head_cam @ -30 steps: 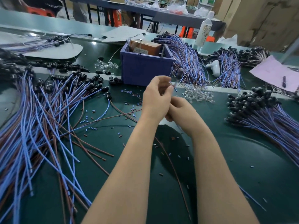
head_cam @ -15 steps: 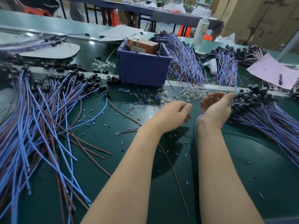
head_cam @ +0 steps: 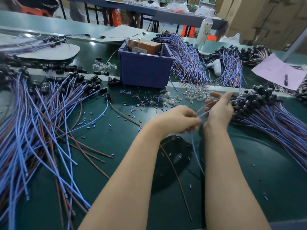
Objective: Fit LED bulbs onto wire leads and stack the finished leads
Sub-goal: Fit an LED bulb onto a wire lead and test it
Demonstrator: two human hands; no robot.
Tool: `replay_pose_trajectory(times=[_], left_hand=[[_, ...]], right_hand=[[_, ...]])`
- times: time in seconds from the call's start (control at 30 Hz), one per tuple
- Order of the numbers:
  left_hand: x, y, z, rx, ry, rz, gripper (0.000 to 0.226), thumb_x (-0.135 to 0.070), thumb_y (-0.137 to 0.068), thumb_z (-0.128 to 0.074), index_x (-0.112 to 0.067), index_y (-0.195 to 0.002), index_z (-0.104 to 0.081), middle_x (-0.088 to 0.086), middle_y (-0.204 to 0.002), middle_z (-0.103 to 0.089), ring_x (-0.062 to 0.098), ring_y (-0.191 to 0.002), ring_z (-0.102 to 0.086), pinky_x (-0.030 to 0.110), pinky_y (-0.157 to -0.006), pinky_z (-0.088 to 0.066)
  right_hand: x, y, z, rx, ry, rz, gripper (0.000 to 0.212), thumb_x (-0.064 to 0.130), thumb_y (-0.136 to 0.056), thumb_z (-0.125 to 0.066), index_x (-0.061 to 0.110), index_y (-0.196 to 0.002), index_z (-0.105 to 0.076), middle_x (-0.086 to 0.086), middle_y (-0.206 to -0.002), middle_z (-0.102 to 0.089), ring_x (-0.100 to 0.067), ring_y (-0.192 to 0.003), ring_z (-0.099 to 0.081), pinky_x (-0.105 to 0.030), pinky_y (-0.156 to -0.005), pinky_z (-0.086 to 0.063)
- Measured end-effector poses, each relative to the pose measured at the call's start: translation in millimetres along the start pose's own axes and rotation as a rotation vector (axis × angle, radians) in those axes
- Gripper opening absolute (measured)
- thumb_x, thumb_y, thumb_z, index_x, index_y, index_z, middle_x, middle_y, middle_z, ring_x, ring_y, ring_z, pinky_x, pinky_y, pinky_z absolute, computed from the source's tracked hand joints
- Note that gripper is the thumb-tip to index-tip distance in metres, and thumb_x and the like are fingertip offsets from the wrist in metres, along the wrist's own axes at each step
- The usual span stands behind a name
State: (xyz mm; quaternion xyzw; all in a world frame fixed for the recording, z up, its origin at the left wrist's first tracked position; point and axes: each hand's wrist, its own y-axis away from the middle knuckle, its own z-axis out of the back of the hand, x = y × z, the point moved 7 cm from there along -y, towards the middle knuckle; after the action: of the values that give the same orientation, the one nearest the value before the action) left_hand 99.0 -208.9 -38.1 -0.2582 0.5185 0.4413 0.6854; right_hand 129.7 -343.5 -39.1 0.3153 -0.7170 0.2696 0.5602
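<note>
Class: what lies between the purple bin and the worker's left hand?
In the head view, scattered blue and brown sleeve bits and a few clear bulbs lie between the purple bin and the left hand.

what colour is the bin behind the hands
The bin is dark blue-purple, seen in the head view.
</note>
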Motion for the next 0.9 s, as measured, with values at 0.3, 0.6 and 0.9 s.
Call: replay_pose_trajectory(times=[0.3,0.6,0.9], left_hand=[[11.5,3.3,49.4,-0.454,0.132,0.011,0.021,-0.015,-0.098,-0.045,-0.008,-0.091,-0.064,0.0,-0.067,-0.053,0.009,-0.052,-0.039,0.022,-0.052,-0.035],[23.4,5.9,67.3,-0.604,0.007,0.024,0.009,-0.02,-0.093,-0.055,-0.016,-0.088,-0.062,-0.001,-0.08,-0.063,0.009,-0.068,-0.051,0.022,-0.069,-0.038],[19.7,5.4,65.0,-0.638,-0.019,-0.032,0.007,-0.016,-0.092,-0.058,-0.015,-0.089,-0.064,-0.002,-0.079,-0.063,0.01,-0.072,-0.055,0.019,-0.069,-0.04]], right_hand=[[-17.6,36.7,-54.6,0.681,0.017,-0.209,0.014,0.017,-0.094,-0.055,0.01,-0.086,-0.065,0.0,-0.063,-0.059,-0.011,-0.058,-0.051,-0.015,-0.05,-0.044],[2.2,15.1,-17.1,0.114,-0.405,-0.085,0.02,0.013,-0.095,-0.055,0.015,-0.075,-0.054,0.008,-0.048,-0.057,-0.003,-0.043,-0.054,-0.016,-0.047,-0.048],[-11.2,39.8,-56.6,0.485,0.156,0.132,0.027,0.018,-0.096,-0.053,0.014,-0.07,-0.061,0.001,-0.06,-0.056,0.002,-0.046,-0.049,-0.013,-0.049,-0.044]])
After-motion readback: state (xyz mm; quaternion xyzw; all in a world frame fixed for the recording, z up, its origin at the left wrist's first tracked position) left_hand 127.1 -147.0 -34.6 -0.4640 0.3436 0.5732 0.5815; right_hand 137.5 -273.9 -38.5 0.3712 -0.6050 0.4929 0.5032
